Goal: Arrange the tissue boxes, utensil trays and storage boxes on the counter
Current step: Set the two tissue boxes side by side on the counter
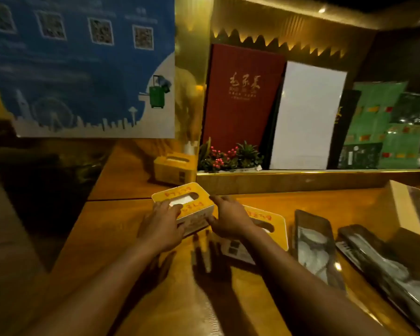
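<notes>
From the head view, we see the left hand [161, 226] and right hand [228, 220] clasping a yellow tissue box [192, 207] from either side, fingers curled round its ends, near the back edge of the wooden counter [121, 238]. A second tissue box [272, 229] lies just beside it under the right wrist. Two dark utensil trays [315, 248] sit toward the counter's right edge.

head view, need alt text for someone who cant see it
Two bare hands, left hand and right hand, grip a yellow tissue box over a wooden counter. A second yellow tissue box and two dark utensil trays lie to the right; menus stand behind.
</notes>
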The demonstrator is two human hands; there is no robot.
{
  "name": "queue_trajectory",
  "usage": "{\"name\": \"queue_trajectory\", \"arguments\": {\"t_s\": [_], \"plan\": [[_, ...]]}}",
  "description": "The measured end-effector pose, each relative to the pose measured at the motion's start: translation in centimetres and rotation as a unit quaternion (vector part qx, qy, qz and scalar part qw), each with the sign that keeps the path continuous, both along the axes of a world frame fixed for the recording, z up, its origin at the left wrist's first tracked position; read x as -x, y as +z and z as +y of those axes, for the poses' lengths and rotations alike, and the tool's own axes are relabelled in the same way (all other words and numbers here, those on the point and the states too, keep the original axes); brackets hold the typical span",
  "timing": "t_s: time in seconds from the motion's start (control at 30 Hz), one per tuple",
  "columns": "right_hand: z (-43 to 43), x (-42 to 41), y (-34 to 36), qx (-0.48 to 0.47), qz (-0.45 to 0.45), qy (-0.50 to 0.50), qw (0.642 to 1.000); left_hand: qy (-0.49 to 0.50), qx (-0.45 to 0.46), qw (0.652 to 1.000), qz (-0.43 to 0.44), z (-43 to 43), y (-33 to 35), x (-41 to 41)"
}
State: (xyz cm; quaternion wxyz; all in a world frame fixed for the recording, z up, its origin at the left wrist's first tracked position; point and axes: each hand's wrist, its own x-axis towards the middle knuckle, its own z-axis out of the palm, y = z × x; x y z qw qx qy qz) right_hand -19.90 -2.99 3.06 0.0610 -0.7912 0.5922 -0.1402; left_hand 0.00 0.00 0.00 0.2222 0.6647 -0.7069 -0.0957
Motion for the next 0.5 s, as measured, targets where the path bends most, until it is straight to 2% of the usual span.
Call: {"name": "queue_trajectory", "arguments": {"t_s": [0.1,0.2,0.4,0.5], "plan": [[-1.6,-0.9,-1.3,-0.029,0.08,0.004,0.996,0.012,0.01,1.0,-0.026,0.3,-1.1,-0.2],[-2.7,-1.3,-2.5,-0.062,0.099,0.008,0.993,0.025,0.034,0.999,-0.021,0.4,-2.3,-0.6],[-1.8,-1.5,-2.8,0.037,0.066,0.025,0.997,0.076,0.057,0.987,0.129,0.6,-3.1,-1.5],[-1.3,-1.6,-3.4,0.073,0.079,0.062,0.992,0.103,0.062,0.978,0.168,1.1,-3.3,-1.8]]}}
